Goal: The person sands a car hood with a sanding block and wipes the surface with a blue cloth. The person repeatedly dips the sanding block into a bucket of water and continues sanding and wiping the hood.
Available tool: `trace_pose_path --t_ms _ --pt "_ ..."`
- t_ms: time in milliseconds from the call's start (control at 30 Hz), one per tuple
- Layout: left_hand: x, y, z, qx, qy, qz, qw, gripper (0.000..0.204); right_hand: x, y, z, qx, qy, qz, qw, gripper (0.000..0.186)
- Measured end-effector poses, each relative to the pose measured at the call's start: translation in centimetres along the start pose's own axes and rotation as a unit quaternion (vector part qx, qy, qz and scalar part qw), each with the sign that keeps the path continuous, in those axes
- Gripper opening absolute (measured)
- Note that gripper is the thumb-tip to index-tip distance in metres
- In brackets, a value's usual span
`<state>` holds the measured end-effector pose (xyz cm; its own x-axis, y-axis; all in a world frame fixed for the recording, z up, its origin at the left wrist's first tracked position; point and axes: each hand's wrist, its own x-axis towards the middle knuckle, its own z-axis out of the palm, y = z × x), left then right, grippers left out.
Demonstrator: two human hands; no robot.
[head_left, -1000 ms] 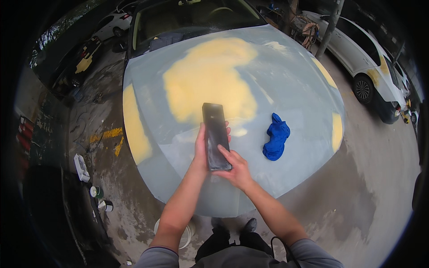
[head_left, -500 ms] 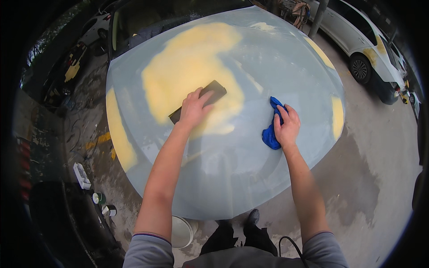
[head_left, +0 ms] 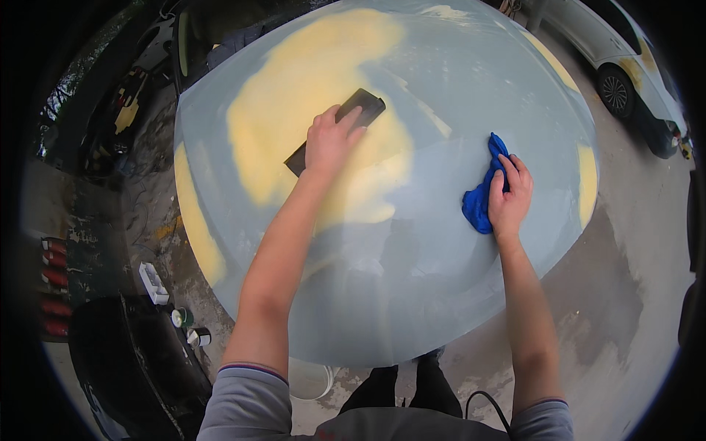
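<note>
A grey car hood (head_left: 353, 309) spreads out below me, with a broad pale yellow patch (head_left: 276, 95) across its middle and left. On this patch lies a long dark sanding block (head_left: 367, 106), slanted from lower left to upper right. My left hand (head_left: 329, 147) grips it from above, fingers over its top. Farther right on the bare grey surface, my right hand (head_left: 512, 200) holds a crumpled blue cloth (head_left: 478, 206) against the hood. Thumb and fingers close around the cloth's right side; its narrow end sticks out past the fingertips.
Under the hood's near edge stands a white bucket (head_left: 312, 381), partly hidden. At lower left are a white tray (head_left: 154, 284), small cans (head_left: 182, 317) and a black car panel (head_left: 140, 367). A white car (head_left: 588, 33) is parked at far right.
My left hand has pushed the sanding block farther away over the yellow patch. My right hand and the blue cloth appear farther right in the picture, while the whole view has shifted somewhat.
</note>
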<state>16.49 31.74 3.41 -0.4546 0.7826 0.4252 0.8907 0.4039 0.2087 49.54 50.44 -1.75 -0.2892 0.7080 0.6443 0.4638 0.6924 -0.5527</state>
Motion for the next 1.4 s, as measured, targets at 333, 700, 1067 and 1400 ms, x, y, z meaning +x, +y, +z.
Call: trace_pose_path --t_ms 333,700,1067,1400 --pt "-2.3 0.9 -0.7 0.029 0.023 0.039 0.999 0.052 0.6 0.9 0.3 0.004 0.026 0.001 1.000 0.032" --pt "-8.3 2.7 -0.2 -0.009 0.044 0.136 0.990 0.058 0.2 2.6 -0.1 -0.019 0.037 0.002 0.999 0.032" --pt "-12.9 3.4 -1.6 -0.030 0.008 0.136 0.990 0.055 0.2 2.9 -0.4 -0.013 0.050 0.024 0.998 0.031" --pt "-14.8 4.6 -1.5 -0.031 0.013 0.111 0.993 0.057 0.4 3.2 -0.9 -0.010 0.043 0.017 0.999 0.030"
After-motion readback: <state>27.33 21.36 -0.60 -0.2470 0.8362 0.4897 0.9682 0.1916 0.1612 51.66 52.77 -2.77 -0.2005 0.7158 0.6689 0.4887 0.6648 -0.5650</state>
